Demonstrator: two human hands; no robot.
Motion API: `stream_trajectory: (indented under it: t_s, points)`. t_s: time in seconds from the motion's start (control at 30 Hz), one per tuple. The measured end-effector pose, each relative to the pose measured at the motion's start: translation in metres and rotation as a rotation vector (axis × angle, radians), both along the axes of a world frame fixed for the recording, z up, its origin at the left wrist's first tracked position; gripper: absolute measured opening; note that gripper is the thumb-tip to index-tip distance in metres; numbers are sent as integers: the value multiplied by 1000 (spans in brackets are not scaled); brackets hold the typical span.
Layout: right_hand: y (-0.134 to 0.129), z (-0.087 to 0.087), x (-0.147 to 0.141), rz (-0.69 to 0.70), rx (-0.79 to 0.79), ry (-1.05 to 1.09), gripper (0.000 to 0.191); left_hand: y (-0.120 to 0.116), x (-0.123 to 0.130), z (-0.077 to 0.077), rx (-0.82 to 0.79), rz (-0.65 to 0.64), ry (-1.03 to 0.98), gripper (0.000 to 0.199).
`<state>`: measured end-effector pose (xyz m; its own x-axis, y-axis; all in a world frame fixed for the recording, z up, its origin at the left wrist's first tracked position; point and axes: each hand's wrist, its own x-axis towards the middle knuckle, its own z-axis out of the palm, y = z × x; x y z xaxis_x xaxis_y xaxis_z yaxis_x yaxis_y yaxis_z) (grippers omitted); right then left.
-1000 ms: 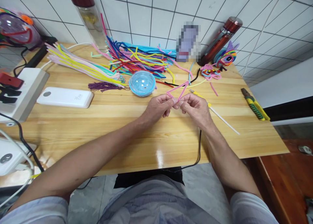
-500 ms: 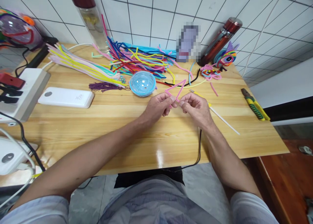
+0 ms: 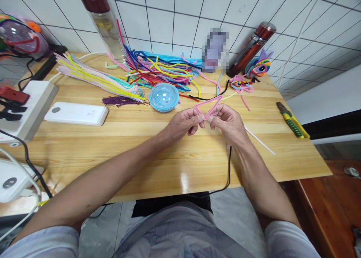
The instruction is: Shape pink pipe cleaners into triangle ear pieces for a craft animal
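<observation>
A pink pipe cleaner, bent into a triangle, is held up between both hands above the wooden table. My left hand pinches it near its lower corner with thumb and forefinger. On the other side of that corner my right hand is closed on the same pipe cleaner, fingertips close to the left thumb. The ends of the pipe cleaner are partly hidden by the fingers. Just beyond my left hand sits a light blue bowl-shaped piece. A white stick lies to the right of my right hand.
Behind lie a heap of coloured pipe cleaners and a paler bundle. Pliers rest at the right. A red thermos and a glass bottle stand by the wall; a white power bank lies left.
The pink triangle has tilted and swung slightly to the right, its top edge now lower. My fingers have moved closer together around its lower corner.
</observation>
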<state>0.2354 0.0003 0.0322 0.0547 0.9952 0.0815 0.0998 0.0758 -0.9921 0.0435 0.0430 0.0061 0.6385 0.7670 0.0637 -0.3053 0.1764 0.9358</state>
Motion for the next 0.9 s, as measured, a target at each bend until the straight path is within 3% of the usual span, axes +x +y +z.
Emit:
stream_trajectory:
  t_s: [0.33, 0.63, 0.9]
  points:
    - [2, -2, 5, 48, -34, 72, 55, 5, -5, 0, 75, -87, 122, 41]
    - [-2, 4, 1, 102, -42, 32, 34, 4, -2, -1, 88, 28, 197, 32]
    - [-2, 3, -2, 29, -79, 23, 27, 0, -1, 3, 31, 48, 266, 31]
